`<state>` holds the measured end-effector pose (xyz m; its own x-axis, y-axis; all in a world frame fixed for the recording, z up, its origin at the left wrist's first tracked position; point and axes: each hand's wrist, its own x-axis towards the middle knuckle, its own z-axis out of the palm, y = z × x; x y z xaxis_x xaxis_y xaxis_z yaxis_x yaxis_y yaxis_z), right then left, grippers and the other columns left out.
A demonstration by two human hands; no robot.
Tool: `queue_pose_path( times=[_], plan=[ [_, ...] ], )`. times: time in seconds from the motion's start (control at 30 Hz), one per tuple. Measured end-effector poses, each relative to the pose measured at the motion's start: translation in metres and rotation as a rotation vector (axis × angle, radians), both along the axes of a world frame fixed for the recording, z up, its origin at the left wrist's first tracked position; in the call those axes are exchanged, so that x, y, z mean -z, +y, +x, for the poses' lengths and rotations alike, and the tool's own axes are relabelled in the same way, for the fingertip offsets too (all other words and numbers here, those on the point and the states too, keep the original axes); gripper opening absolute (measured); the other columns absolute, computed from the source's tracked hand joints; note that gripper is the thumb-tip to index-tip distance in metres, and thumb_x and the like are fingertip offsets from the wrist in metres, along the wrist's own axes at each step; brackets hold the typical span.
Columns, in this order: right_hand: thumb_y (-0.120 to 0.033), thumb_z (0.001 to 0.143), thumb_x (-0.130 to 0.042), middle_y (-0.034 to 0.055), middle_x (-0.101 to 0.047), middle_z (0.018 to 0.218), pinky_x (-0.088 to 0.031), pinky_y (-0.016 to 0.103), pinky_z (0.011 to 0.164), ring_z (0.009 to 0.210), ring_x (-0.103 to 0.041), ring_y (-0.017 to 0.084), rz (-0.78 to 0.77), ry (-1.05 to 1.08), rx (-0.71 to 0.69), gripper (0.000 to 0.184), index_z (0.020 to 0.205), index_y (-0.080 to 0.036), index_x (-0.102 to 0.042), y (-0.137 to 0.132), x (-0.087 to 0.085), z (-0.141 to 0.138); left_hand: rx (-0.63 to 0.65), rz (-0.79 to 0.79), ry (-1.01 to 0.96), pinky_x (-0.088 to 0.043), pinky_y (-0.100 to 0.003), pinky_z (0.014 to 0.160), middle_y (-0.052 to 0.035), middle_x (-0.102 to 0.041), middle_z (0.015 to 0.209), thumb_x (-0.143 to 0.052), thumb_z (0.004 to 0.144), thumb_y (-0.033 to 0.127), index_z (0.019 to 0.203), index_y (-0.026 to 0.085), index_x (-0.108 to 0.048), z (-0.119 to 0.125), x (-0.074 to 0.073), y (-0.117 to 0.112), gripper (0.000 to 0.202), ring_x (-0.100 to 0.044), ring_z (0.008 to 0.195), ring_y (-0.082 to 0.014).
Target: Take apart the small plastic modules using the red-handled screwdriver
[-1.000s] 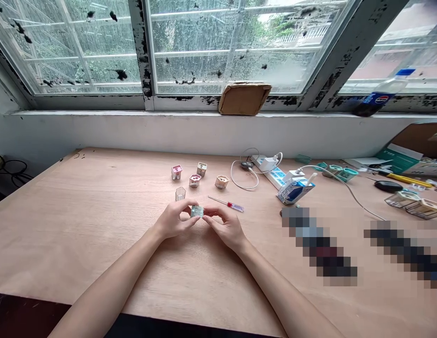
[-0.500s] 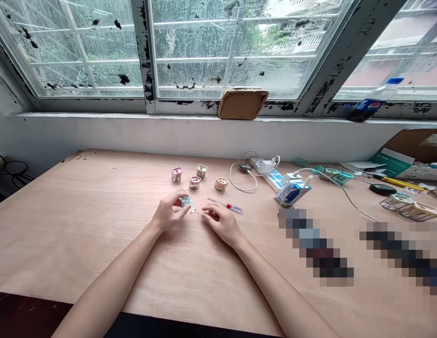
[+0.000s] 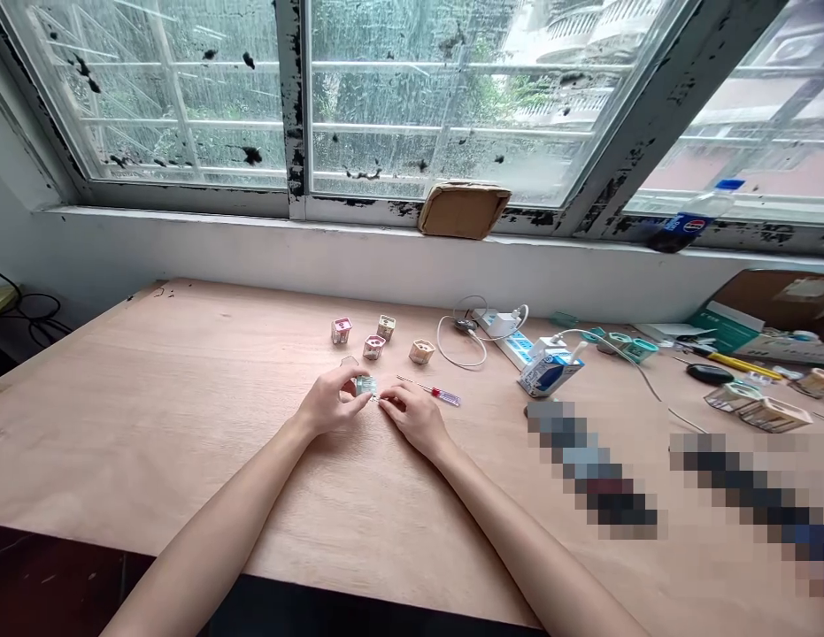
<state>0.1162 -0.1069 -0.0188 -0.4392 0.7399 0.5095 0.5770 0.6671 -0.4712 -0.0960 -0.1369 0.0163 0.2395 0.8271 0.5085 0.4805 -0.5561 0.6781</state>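
the left hand (image 3: 334, 401) was clamped on a small teal block (image 3: 366, 385), between the far and near edges of the worktop (image 3: 205, 416), while the right hand (image 3: 415, 416), just apart from it, met tiny parts (image 3: 375, 398), pinched or not i could not tell, beside a screwdriver (image 3: 446, 397).

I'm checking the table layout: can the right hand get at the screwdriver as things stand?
Probably yes: the screwdriver lies on the tabletop just beyond the right hand, with nothing visible between them. Whether that hand is pinching something small is unclear.
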Motion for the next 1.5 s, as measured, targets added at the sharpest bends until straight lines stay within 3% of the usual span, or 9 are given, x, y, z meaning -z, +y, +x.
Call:
queue_pose_path(
  times=[0.2,0.67,0.97,1.27,1.5],
  plan=[
    [-0.021,0.093,-0.057,0.005,-0.069,0.089,-0.051,0.033,0.077,0.085,-0.066,0.021,0.062,-0.055,0.019,0.014,0.086,-0.021,-0.069,0.003,0.005,-0.001,0.007,0.009,-0.006,-0.058,-0.025,0.071,-0.003,-0.069,0.094,-0.066,0.084,0.025,0.107,0.018,-0.063,-0.001,-0.001,0.0,0.023,-0.066,0.073,-0.013],
    [-0.019,0.096,-0.049,0.0065,-0.066,0.092,-0.044,0.03,0.07,0.08,-0.062,0.021,0.058,-0.262,0.102,0.013,0.088,-0.021,-0.059,0.006,-0.003,0.002,0.019,0.019,-0.038,-0.059,-0.024,0.067,-0.0034,-0.068,0.093,-0.068,0.084,0.026,0.111,0.019,-0.063,0.0,0.0,-0.002,0.027,-0.067,0.072,-0.0128],
    [-0.023,0.094,-0.058,0.0039,-0.066,0.093,-0.045,0.028,0.072,0.085,-0.062,0.019,-0.046,-0.148,0.031,0.005,0.091,-0.022,-0.062,0.004,-0.01,0.006,0.002,-0.016,0.0,-0.059,-0.024,0.066,-0.0034,-0.069,0.092,-0.066,0.085,0.028,0.11,0.018,-0.064,0.0,0.0,-0.001,0.026,-0.066,0.074,-0.0136],
    [-0.019,0.091,-0.063,0.0023,-0.067,0.088,-0.043,0.027,0.067,0.077,-0.062,0.016,-0.023,-0.098,0.036,0.009,0.084,-0.022,-0.067,0.008,-0.005,0.005,-0.017,-0.026,0.018,-0.058,-0.023,0.066,-0.0019,-0.067,0.086,-0.066,0.086,0.029,0.108,0.018,-0.064,0.001,0.0,-0.002,0.025,-0.065,0.072,-0.0128],
    [-0.02,0.092,-0.062,0.003,-0.068,0.089,-0.046,0.026,0.072,0.08,-0.064,0.016,0.007,-0.058,-0.046,0.011,0.092,-0.023,-0.072,0.006,-0.006,0.005,-0.039,-0.035,0.02,-0.058,-0.025,0.07,-0.0023,-0.069,0.089,-0.067,0.085,0.028,0.108,0.018,-0.063,-0.001,0.0,-0.001,0.026,-0.067,0.075,-0.0138]
  ],
)
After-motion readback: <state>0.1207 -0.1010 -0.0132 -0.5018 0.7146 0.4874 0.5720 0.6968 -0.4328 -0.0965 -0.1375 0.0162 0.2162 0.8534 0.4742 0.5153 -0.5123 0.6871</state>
